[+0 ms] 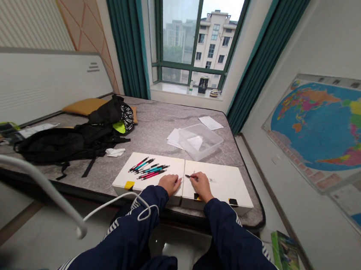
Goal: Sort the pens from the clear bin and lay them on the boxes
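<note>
The left hand lies palm down and loosely curled on the left white box, close to the seam where that box meets the right white box, and nothing shows in its grip. The right hand rests on the right box with its fingers drawn together, pinching a dark pen that points toward the left hand. The two hands are near each other but not touching.

A bunch of pens in pink, teal and black lies on the left box, side by side and slanting, just beyond the left hand. Both boxes sit side by side at the near edge of a gray mattress, with yellow tape on the left box and black tape on the right one.

Farther along the mattress sits a clear plastic tub, with loose papers beside it and another sheet beyond it. A black backpack lies to the left, near a yellow cushion. Navy sleeves with white stripes cover both arms, and a white cable loops over the left one. A world map hangs on the right wall.
</note>
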Tool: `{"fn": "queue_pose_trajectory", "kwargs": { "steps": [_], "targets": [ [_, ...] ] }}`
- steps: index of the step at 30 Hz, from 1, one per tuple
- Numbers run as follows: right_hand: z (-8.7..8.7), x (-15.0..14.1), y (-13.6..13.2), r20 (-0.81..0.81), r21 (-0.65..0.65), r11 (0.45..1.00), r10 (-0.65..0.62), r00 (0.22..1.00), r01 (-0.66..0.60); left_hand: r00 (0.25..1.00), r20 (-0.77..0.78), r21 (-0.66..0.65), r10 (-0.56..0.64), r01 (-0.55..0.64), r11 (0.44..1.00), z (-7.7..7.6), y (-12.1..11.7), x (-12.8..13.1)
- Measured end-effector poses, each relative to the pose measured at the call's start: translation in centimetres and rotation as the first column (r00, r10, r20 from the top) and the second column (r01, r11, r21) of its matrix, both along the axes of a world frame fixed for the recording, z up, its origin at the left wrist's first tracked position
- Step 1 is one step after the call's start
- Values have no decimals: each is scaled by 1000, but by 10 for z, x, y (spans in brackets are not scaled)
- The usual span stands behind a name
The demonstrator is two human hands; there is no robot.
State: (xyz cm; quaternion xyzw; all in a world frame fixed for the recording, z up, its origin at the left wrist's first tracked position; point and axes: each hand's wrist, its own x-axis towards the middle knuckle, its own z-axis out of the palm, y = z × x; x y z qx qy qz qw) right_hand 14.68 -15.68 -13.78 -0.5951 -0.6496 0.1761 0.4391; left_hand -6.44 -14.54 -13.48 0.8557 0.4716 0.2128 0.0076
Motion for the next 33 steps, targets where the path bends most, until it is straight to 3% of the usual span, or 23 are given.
{"fn": "queue_pose_trajectory", "kwargs": {
  "steps": [7,21,33],
  "targets": [
    [-4,-12,-6,-52,21,1000,0,999,1,1000,9,1,-1,1,1000,-4,1,0],
    [1,-39,-10,276,25,995,82,958,-93,998,38,-13,44,-43,999,-1,1,1],
    [2,-43,-17,296,54,995,68,953,-88,998,26,-13,64,-64,998,-4,1,0]
  ]
}}
